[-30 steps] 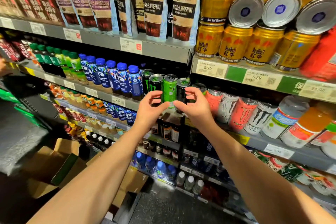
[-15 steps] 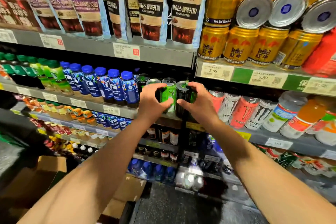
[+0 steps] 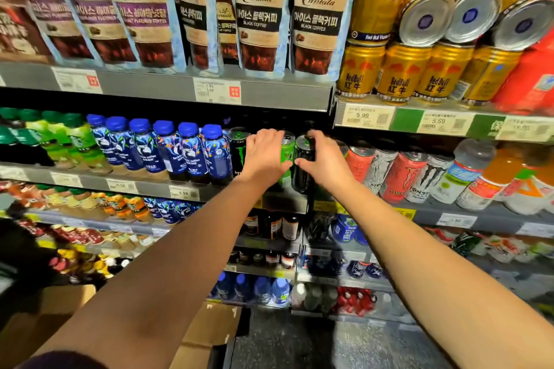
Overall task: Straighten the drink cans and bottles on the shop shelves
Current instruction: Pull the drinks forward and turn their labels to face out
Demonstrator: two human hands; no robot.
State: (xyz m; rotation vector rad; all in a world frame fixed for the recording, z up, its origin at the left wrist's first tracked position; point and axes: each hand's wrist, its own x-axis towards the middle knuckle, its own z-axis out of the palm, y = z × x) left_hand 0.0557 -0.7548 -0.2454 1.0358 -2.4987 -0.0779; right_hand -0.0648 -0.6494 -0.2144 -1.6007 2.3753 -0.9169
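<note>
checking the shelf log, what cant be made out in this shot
Head view only:
- Can under the left hand: hidden by the hand.
- Black can label: covered by the right hand.
- Left-shelf price tags: blurred, too small.
- Red packs: cut off by the right edge.

Behind the left hand (image 3: 265,156), hidden for most part: one can, type not readable. Fingertips of right hand (image 3: 322,160) out of sight behind the black can (image 3: 302,169). Price tags (image 3: 217,90) too blurred for reading. Lower bottles (image 3: 263,290) smeared.
</note>
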